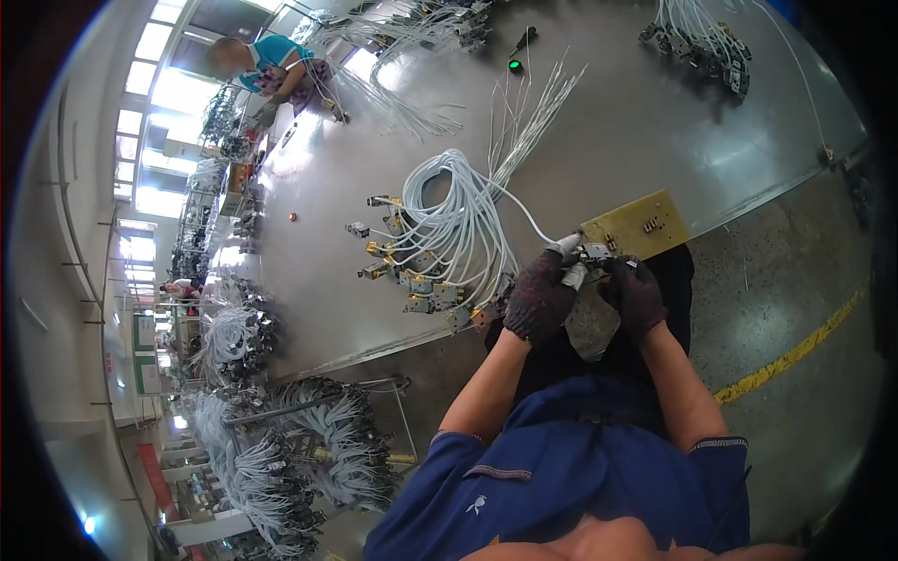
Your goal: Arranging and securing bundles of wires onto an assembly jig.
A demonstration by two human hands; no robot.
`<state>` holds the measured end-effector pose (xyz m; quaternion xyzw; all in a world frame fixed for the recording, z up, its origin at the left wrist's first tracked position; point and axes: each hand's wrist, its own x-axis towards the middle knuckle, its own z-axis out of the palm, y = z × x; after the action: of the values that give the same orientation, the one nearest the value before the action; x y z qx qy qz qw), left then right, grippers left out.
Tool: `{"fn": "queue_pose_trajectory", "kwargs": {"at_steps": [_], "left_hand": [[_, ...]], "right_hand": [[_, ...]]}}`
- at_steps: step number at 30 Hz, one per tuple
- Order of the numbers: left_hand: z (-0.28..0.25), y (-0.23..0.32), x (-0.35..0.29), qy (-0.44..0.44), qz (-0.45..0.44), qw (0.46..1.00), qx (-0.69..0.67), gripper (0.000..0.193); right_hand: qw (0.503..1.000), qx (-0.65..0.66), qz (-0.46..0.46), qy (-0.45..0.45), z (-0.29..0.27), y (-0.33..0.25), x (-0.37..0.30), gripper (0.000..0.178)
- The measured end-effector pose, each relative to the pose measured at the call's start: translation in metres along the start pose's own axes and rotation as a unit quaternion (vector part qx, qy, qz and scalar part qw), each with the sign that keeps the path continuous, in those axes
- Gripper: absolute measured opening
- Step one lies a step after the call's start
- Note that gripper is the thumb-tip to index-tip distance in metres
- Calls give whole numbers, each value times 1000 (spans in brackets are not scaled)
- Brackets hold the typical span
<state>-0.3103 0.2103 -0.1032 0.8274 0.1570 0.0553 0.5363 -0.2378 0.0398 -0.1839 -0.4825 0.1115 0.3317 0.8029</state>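
A workshop stretches off to the left, with bright windows (154,42) along its wall and crowded racks (262,486) of pale cables standing past the table's near left corner. The table (599,140) is broad, grey and smooth, with glare on it in places. Beyond its near edge lies a speckled floor (748,290) crossed by a worn yellow line (795,351).

The person, in a blue shirt (571,449), works at this edge with both forearms reaching forward. The left hand (543,294), in a dark glove with pale fingertips, grasps a small metallic connector (594,251) between thumb and fingers. The right hand (641,294), also gloved, has its fingers bent in at the connector's right side; whether they pinch it cannot be told. The connector is just off the left corner of a yellow board (622,220), which juts out over the table's edge and bears a few small metal pegs (653,225).

A white cable (524,208) runs from the left hand up to a looped bundle (454,206) lying left of the hands. The bundle's plugs (421,290), grey and yellowish, spread along its left and lower sides, while its bare ends (538,122) fan out away from the person. Near those ends glows a green light (514,65). At the far left side, a co-worker (281,61) in a turquoise top leans over the table.
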Motion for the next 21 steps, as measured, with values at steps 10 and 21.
{"fn": "queue_pose_trajectory", "kwargs": {"at_steps": [10, 21], "left_hand": [[6, 3, 9, 6, 17, 1000, -4, 30], [15, -11, 37, -31, -87, 972, -215, 25]], "right_hand": [[988, 73, 32, -132, 5, 4, 24, 29], [839, -450, -304, 37, 34, -58, 19, 28]]}}
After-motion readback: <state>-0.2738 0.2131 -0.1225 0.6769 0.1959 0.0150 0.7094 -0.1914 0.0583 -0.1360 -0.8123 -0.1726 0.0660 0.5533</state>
